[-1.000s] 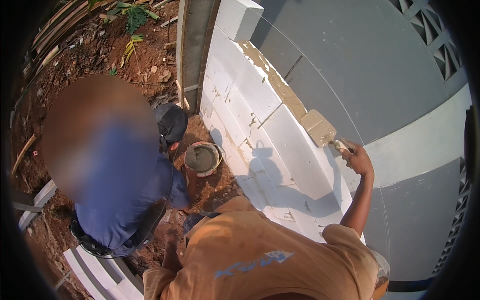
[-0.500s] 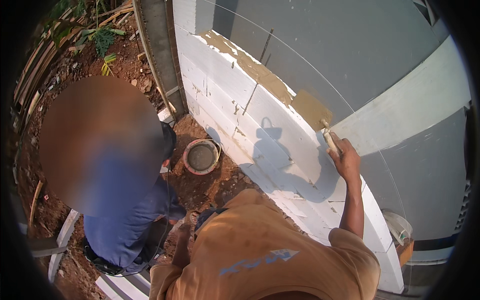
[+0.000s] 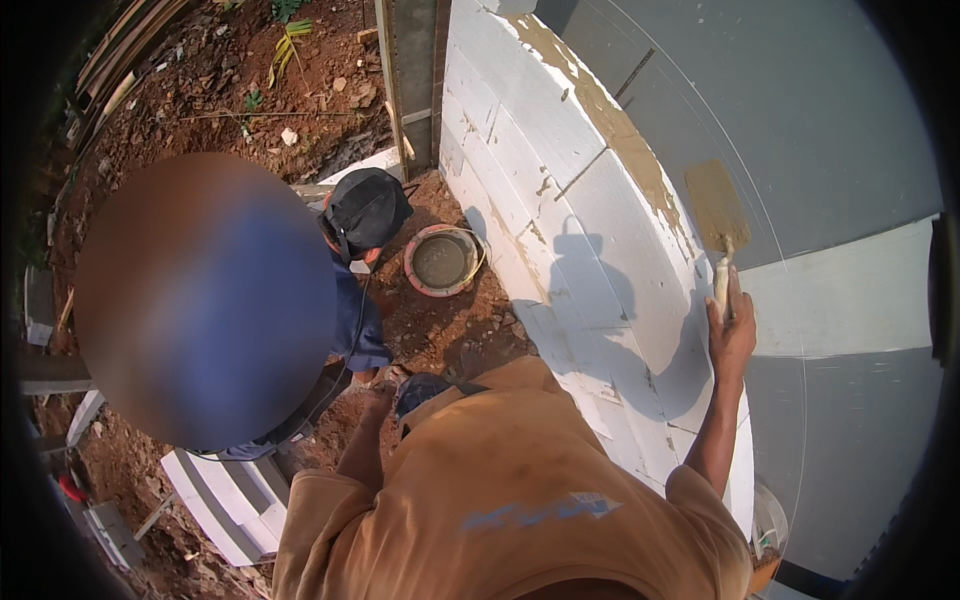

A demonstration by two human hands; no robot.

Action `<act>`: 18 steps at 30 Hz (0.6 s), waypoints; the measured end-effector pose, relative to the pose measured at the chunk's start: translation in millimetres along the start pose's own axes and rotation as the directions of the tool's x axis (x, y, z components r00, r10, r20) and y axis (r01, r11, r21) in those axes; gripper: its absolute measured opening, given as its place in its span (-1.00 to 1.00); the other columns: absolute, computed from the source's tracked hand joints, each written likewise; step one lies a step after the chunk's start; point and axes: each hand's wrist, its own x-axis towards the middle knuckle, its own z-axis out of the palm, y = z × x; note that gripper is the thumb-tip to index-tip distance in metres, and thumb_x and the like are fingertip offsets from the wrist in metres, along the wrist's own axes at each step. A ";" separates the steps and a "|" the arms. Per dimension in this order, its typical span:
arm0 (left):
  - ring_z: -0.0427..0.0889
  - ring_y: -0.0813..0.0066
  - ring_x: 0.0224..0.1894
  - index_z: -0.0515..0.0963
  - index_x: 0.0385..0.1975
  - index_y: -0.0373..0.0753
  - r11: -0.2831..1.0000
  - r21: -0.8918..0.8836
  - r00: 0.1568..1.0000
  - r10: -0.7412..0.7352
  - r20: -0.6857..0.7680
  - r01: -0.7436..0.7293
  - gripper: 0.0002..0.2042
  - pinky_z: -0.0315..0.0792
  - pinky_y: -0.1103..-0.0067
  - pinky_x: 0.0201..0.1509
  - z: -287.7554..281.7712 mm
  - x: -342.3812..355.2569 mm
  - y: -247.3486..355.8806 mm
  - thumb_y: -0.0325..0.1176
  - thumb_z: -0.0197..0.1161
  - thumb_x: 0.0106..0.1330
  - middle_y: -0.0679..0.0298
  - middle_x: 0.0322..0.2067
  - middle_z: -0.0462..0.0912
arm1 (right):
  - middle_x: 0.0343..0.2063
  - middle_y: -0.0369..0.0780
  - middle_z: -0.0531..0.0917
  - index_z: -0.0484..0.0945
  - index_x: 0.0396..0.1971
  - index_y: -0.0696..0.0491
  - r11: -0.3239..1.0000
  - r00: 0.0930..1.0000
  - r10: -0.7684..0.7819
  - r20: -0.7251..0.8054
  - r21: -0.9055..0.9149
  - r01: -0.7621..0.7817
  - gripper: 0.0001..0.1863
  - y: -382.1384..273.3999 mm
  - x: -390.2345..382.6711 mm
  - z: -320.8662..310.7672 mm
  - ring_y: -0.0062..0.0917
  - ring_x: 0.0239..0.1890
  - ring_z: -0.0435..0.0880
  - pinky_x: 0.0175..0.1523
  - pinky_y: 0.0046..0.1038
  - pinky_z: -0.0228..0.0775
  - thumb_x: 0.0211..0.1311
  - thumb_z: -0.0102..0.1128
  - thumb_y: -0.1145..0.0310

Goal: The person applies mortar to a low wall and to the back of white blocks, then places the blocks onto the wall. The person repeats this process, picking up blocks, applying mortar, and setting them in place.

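Note:
My right hand [image 3: 732, 325] is closed around the pale handle of a trowel [image 3: 718, 205]. The blade, coated in grey-brown mortar, is held up just past the top edge of a white block wall [image 3: 570, 215]. A strip of wet mortar [image 3: 620, 130] lies along the top of that wall, thinning out toward the trowel. Low on the left side, my left hand [image 3: 380, 392] hangs by my dark trousers; its fingers are too small and hidden to make out. A round bucket of grey mortar [image 3: 440, 262] stands on the soil at the foot of the wall.
A person in blue with a black cap [image 3: 368, 210] crouches at my left. White blocks [image 3: 228, 505] lie behind them. A concrete post [image 3: 415, 85] meets the wall's far end. A thin string [image 3: 752, 200] runs past the wall, and a thin rod [image 3: 636, 72] sticks up beside it.
My view has swung left, so the wall and bucket appear further right. The trowel has turned more upright and moved off the mortar's end, beyond the wall's edge. The co-worker's capped head shows more.

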 end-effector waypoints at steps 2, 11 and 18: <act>0.66 -0.05 -0.08 0.63 -0.11 -0.30 0.977 -0.083 0.974 -0.204 -0.102 0.196 -0.57 0.47 0.18 -0.01 -7.4 -14.8 37.7 -0.01 0.16 0.38 0.01 -0.16 0.70 | -0.22 -0.15 0.56 0.42 0.35 -0.29 0.999 0.996 -0.025 0.091 -0.046 0.029 -0.38 1.8 -1.6 3.5 -0.19 -0.18 0.61 -0.06 -0.21 0.46 0.27 0.30 0.31; 0.59 0.10 -0.02 0.62 0.01 -0.25 0.984 -0.068 0.986 -0.168 -0.021 0.166 -0.58 0.44 0.30 0.05 3.6 2.0 -7.4 -0.03 0.14 0.40 0.07 -0.08 0.67 | 0.07 -0.02 0.61 0.42 0.24 0.23 0.835 0.991 -0.096 0.091 0.550 0.031 -0.45 -58.6 -11.8 60.1 -0.28 0.13 0.58 0.28 -0.35 0.33 0.23 0.31 0.52; 0.49 0.50 -0.30 0.61 -0.02 -0.29 0.958 -0.262 0.988 -0.136 -0.068 0.114 -0.67 0.40 0.52 -0.16 1.4 -20.7 68.6 -0.16 0.17 0.42 0.33 -0.34 0.61 | 0.07 0.01 0.61 0.51 0.16 0.16 0.738 0.890 -0.251 0.382 0.670 -0.079 -0.46 -78.3 -35.3 201.2 -0.16 0.14 0.59 0.25 -0.27 0.36 0.13 0.34 0.42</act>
